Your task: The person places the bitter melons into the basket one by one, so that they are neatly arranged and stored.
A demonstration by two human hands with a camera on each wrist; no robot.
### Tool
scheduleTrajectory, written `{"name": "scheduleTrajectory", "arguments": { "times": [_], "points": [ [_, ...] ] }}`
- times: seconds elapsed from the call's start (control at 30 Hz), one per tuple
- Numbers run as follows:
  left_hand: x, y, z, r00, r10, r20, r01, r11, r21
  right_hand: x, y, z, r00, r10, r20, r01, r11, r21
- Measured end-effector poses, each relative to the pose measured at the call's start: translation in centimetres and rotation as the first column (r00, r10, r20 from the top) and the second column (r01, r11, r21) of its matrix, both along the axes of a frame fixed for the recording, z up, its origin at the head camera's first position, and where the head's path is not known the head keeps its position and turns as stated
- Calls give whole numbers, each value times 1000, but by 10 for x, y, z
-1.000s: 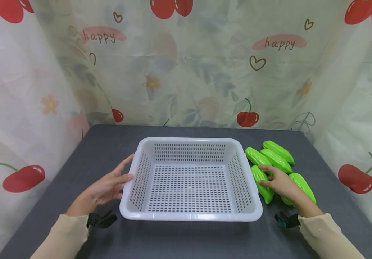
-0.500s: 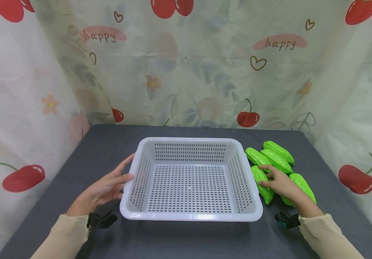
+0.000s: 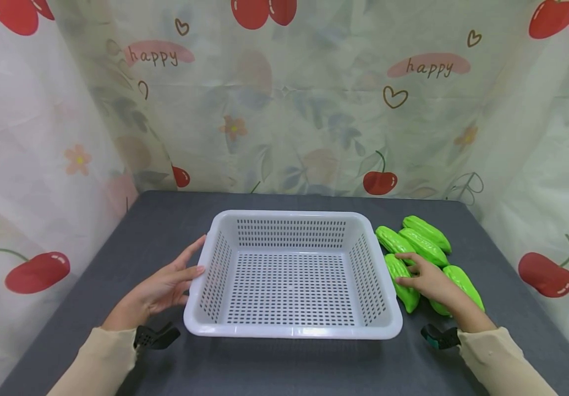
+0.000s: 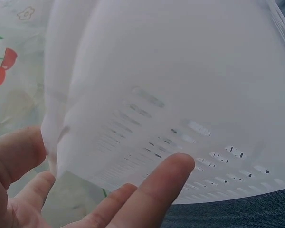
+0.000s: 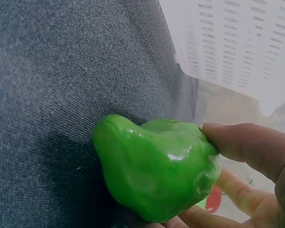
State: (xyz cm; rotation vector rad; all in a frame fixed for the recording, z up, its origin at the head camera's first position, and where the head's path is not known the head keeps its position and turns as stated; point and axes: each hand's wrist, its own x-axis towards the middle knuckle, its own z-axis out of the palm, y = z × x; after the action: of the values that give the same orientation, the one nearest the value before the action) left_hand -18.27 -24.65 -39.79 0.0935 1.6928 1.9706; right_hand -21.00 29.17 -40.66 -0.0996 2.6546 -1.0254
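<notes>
A white perforated plastic basket stands in the middle of the table. At its left side, my left hand has its fingers spread and fairly straight, touching the outer wall just below the rim. My right hand is over the green vegetables to the right of the basket. It grips the nearest glossy green bitter melon, thumb on one side and fingers on the other. In the right wrist view this bitter melon lies close over the dark cloth, its far side partly hidden behind the fingers.
Several more bitter melons lie close together behind and beside my right hand, one of them partly under the wrist. A dark grey cloth covers the table. Curtains with cherry prints enclose the back and sides.
</notes>
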Motion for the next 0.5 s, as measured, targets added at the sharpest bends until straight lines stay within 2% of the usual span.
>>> {"name": "scheduleTrajectory", "arguments": {
  "times": [0.27,0.5],
  "points": [
    [0,1,-1,1000,3,4,-3,1000,-3,2,1,4,1000,14,-6,-14,1000,7],
    [-1,0,0,1000,-4,1,4,1000,-6,0,7,24,999,19,-35,-18,999,37]
  ]
}}
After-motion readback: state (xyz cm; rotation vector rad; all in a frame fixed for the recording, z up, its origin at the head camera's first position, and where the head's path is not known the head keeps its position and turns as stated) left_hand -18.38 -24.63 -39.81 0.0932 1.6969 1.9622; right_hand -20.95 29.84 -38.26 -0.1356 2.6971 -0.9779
